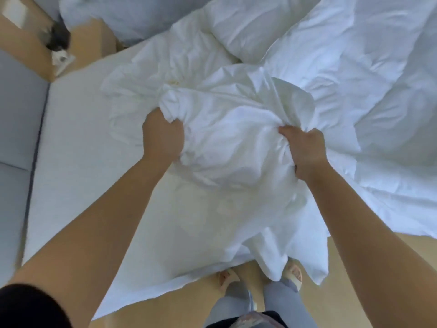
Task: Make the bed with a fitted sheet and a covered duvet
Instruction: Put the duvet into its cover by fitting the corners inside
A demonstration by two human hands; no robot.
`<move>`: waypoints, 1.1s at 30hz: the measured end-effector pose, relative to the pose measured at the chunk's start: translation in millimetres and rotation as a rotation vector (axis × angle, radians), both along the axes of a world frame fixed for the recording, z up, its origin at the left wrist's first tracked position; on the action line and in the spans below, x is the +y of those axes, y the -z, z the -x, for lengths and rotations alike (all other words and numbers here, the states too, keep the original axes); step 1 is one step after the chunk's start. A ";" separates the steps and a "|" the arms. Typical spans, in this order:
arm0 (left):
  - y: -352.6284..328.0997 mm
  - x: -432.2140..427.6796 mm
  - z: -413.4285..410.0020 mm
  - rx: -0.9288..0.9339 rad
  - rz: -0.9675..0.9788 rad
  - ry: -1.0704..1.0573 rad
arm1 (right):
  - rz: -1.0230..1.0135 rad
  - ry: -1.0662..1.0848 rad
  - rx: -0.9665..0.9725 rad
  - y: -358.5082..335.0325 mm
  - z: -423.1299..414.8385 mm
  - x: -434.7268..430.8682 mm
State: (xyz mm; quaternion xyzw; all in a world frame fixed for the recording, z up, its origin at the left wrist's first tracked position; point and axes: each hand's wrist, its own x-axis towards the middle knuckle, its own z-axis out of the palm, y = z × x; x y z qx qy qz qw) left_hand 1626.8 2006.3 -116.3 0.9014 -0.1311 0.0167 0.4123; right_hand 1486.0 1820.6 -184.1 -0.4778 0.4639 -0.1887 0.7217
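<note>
Your left hand and right hand each grip a bunched white sheet; it lies crumpled, creased, draped over the mattress edge.

Light wood floor ran along the foot end. A grey padded panel sat on the left, with a tan wooden unit behind it. On that unit there was a blurry dark object, with a small white thing just beside it. Couldn't tell what either was. Pale slippers and grey trousers showed at the bottom.
</note>
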 end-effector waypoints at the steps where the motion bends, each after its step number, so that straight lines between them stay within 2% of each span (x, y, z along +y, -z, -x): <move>1: -6.0 0.3 -7.5 -0.047 -0.046 0.007 | 0.092 -0.022 0.043 -11.1 -7.8 -10.7; 6: -23.9 8.3 -44.0 -0.139 -0.231 -0.091 | 0.553 -0.201 0.449 -21.6 -10.6 -63.1; 9: -17.1 26.0 -56.7 -0.100 -0.347 -0.186 | 0.654 -0.268 0.697 2.1 11.0 -86.3; 12: -4.0 20.7 -52.3 -0.003 -0.331 -0.207 | 0.632 -0.294 0.749 18.6 11.4 -84.4; 14: 2.4 9.0 -51.1 0.103 -0.232 -0.229 | 0.647 -0.304 0.744 21.0 5.1 -71.1; 15: 4.9 3.6 -51.4 0.162 -0.167 -0.248 | 0.728 -0.292 0.725 19.9 3.2 -60.3; 16: 7.4 -1.9 -51.8 0.217 -0.103 -0.267 | 0.836 -0.269 0.652 18.2 2.0 -45.5; 18: 11.3 -13.1 -51.0 0.288 -0.033 -0.285 | 0.998 -0.292 0.386 19.5 1.5 -6.6; 20: 13.1 -23.9 -46.5 0.287 -0.070 -0.266 | 0.932 -0.444 0.289 24.5 -1.0 28.2; 22: 15.1 -28.4 -44.1 0.275 -0.083 -0.235 | 0.813 -0.583 0.377 35.7 -5.7 43.1; 23: 15.5 -27.9 -44.1 0.270 -0.078 -0.221 | 0.784 -0.586 0.399 37.9 -7.6 44.6; 30: 17.4 9.8 -43.3 0.176 -0.269 -0.158 | 0.779 -0.232 0.133 -0.3 -28.4 25.1; 32: 22.3 19.4 -38.9 0.206 -0.278 -0.159 | 0.881 -0.189 0.075 -17.2 -50.2 14.6; 33: 24.6 24.6 -36.9 0.219 -0.278 -0.165 | 1.008 -0.224 0.084 -22.8 -63.3 8.9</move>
